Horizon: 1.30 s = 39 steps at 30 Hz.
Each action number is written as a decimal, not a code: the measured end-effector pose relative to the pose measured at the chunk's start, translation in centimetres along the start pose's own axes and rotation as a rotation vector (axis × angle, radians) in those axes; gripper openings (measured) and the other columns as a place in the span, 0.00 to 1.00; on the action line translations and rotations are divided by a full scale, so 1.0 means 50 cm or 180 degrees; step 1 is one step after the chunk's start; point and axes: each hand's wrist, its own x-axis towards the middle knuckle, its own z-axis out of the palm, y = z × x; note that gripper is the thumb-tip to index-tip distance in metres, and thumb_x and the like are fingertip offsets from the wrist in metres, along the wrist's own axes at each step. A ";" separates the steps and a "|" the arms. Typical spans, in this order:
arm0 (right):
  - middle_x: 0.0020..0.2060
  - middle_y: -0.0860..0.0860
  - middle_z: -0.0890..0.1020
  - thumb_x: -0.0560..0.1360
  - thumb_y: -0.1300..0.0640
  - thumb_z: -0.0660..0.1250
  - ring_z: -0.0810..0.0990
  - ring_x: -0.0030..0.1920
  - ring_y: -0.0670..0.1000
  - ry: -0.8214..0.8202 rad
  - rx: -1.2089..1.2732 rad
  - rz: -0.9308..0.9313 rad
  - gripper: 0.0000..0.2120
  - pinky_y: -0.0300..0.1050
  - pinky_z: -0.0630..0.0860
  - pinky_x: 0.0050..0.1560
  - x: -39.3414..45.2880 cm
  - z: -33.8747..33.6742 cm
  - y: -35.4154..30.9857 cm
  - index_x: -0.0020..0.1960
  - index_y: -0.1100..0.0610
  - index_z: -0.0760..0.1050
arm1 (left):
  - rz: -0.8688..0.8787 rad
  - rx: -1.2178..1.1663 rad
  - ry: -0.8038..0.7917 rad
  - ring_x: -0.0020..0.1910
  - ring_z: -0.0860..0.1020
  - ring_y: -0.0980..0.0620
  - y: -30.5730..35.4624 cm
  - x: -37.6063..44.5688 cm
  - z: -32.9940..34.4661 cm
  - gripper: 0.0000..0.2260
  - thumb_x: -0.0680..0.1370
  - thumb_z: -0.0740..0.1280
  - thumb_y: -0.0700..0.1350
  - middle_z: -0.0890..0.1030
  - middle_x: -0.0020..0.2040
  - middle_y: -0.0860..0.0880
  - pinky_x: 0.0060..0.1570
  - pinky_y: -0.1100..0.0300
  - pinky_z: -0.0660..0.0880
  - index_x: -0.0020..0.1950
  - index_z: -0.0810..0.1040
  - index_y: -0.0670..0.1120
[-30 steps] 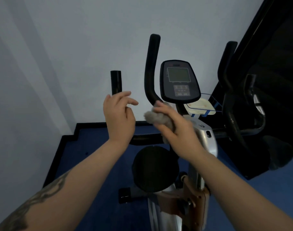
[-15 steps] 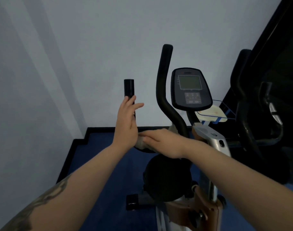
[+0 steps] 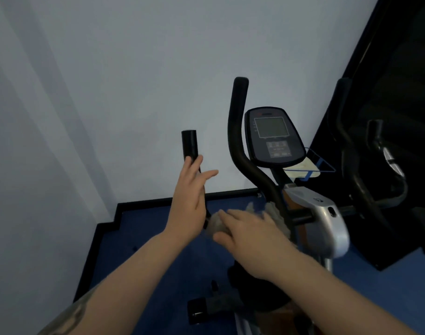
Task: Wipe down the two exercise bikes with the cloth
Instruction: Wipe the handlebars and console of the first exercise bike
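- Grey cloth (image 3: 218,222) has slid leftward along the near exercise bike's handlebar (image 3: 300,217), under the right hand (image 3: 248,232), fingers pressing flat.
- Left hand (image 3: 191,201) now released, fingers straight beside the grip (image 3: 189,146).
- Second bike (image 3: 366,180) looks untouched.

Black handlebars (image 3: 238,131) and console (image 3: 274,139) with grey screen; silver bike frame (image 3: 322,221); grey cloth (image 3: 216,224); blue floor (image 3: 143,238); pale grey-white wall (image 3: 110,81).

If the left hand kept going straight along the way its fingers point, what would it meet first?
The left hand points up and away, its fingertips already at the short black handlebar grip. Going on, it would likely slide up that grip; beyond it only the pale wall shows. Depth is hard to judge.
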 end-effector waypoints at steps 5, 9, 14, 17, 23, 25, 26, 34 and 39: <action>0.67 0.53 0.71 0.84 0.51 0.52 0.69 0.66 0.52 0.0110 -0.0317 0.0365 0.18 0.43 0.61 0.64 0.028 0.002 -0.047 0.70 0.58 0.64 | 0.0401 0.0441 -0.0792 0.78 0.45 0.56 -0.038 0.013 -0.066 0.19 0.85 0.52 0.41 0.55 0.78 0.54 0.77 0.54 0.48 0.76 0.65 0.46; 0.55 0.51 0.77 0.83 0.58 0.54 0.76 0.51 0.49 0.0413 -0.0055 0.0789 0.08 0.38 0.62 0.39 0.068 0.003 -0.114 0.59 0.56 0.69 | 0.0823 0.0599 -0.1058 0.78 0.51 0.55 -0.066 0.035 -0.110 0.18 0.84 0.55 0.46 0.61 0.77 0.55 0.75 0.57 0.52 0.74 0.68 0.49; 0.46 0.51 0.80 0.84 0.51 0.48 0.79 0.49 0.52 0.1660 0.2072 0.1813 0.17 0.47 0.72 0.49 0.138 -0.011 -0.160 0.52 0.56 0.74 | 0.0956 0.0216 -0.0784 0.75 0.62 0.53 -0.096 0.076 -0.140 0.18 0.82 0.57 0.40 0.67 0.74 0.50 0.74 0.57 0.57 0.71 0.73 0.45; 0.49 0.46 0.79 0.83 0.45 0.48 0.78 0.53 0.50 0.2286 0.2472 0.1753 0.19 0.48 0.73 0.52 0.173 -0.006 -0.195 0.59 0.52 0.73 | 0.0895 0.0008 -0.0625 0.77 0.56 0.56 -0.102 0.098 -0.139 0.20 0.83 0.57 0.37 0.59 0.78 0.51 0.75 0.62 0.52 0.76 0.65 0.45; 0.57 0.50 0.76 0.79 0.39 0.43 0.79 0.55 0.53 0.2018 0.1037 0.1576 0.28 0.46 0.72 0.48 0.173 0.018 -0.189 0.71 0.54 0.63 | 0.0827 -0.0340 -0.0832 0.76 0.53 0.63 -0.119 0.134 -0.154 0.23 0.84 0.54 0.41 0.53 0.79 0.56 0.73 0.70 0.48 0.79 0.56 0.50; 0.44 0.51 0.77 0.83 0.45 0.46 0.80 0.48 0.56 0.2252 0.1998 0.1712 0.18 0.48 0.71 0.43 0.224 -0.024 -0.176 0.55 0.55 0.69 | 0.0668 -0.0484 -0.0919 0.75 0.56 0.63 -0.124 0.152 -0.162 0.21 0.84 0.54 0.40 0.58 0.78 0.54 0.73 0.69 0.51 0.78 0.58 0.49; 0.42 0.50 0.78 0.84 0.46 0.47 0.80 0.47 0.56 0.2413 0.2380 0.1703 0.17 0.48 0.71 0.43 0.250 -0.044 -0.175 0.52 0.55 0.70 | 0.0620 -0.0575 -0.0941 0.74 0.58 0.63 -0.126 0.158 -0.166 0.21 0.84 0.54 0.39 0.60 0.77 0.53 0.73 0.70 0.52 0.77 0.60 0.48; 0.72 0.53 0.66 0.83 0.49 0.52 0.75 0.61 0.55 0.2244 0.1551 0.1157 0.29 0.52 0.73 0.57 0.291 -0.053 -0.176 0.79 0.53 0.44 | 0.0164 -0.1559 -0.1179 0.72 0.63 0.65 -0.127 0.158 -0.168 0.21 0.81 0.52 0.48 0.65 0.75 0.55 0.71 0.69 0.58 0.75 0.64 0.50; 0.69 0.55 0.69 0.83 0.49 0.53 0.77 0.57 0.54 0.2006 0.1423 0.1030 0.32 0.48 0.72 0.53 0.294 -0.074 -0.174 0.79 0.55 0.41 | 0.0081 -0.1775 -0.1018 0.70 0.67 0.63 -0.123 0.156 -0.168 0.22 0.82 0.50 0.51 0.70 0.71 0.54 0.69 0.69 0.61 0.73 0.68 0.47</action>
